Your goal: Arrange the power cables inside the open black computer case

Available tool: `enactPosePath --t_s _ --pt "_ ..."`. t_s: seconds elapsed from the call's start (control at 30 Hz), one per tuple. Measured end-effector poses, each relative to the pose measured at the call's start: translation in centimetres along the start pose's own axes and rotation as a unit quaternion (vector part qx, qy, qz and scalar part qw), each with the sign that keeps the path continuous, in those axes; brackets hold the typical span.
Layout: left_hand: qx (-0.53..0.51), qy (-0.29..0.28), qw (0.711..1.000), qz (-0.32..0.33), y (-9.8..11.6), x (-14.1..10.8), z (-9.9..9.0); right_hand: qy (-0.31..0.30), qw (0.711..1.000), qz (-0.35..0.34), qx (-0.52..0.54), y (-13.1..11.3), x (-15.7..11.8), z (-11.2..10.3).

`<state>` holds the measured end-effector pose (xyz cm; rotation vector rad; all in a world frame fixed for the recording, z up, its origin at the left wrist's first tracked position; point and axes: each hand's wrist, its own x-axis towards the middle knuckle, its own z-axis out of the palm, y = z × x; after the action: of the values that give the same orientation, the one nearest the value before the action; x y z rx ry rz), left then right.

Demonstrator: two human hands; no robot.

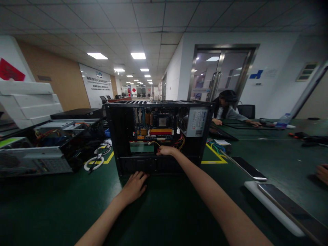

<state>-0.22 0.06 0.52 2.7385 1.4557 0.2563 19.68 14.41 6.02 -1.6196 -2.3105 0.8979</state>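
Note:
An open black computer case (120, 166) stands upright on the green table in front of me. Inside it are a motherboard (164, 118) with red and yellow slots and a grey power supply (196, 122) at the upper right. My right hand (166, 150) reaches into the lower middle of the case, its fingers closed near a small red and black piece. What they hold is too small to name. Thin yellow wires (153, 142) run just above this hand. My left hand (135, 186) lies with fingers apart against the bottom front edge of the case.
Another opened computer case (84, 136) lies at the left, beside coiled white cables (93, 163). To the right are phones (248, 168) and a white slab (271, 206). A person (227, 107) sits across the table, near a bottle (284, 119). Another hand (323, 173) shows at the right edge.

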Motion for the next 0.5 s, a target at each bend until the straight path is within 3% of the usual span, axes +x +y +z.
enactPosePath --t_s 0.17,0.37,0.5 --pt "0.005 0.004 1.000 -0.004 -0.1 0.0 0.3 0.056 0.975 0.067 0.204 -0.5 -0.9 -0.4" --pt "-0.004 0.002 1.000 0.001 -0.1 -0.1 0.1 0.052 0.892 0.107 0.436 -0.4 -1.8 -1.3" --pt "-0.008 -0.006 1.000 -0.007 0.0 -0.1 -0.1 0.042 0.838 0.154 0.521 0.2 -2.0 -1.9"
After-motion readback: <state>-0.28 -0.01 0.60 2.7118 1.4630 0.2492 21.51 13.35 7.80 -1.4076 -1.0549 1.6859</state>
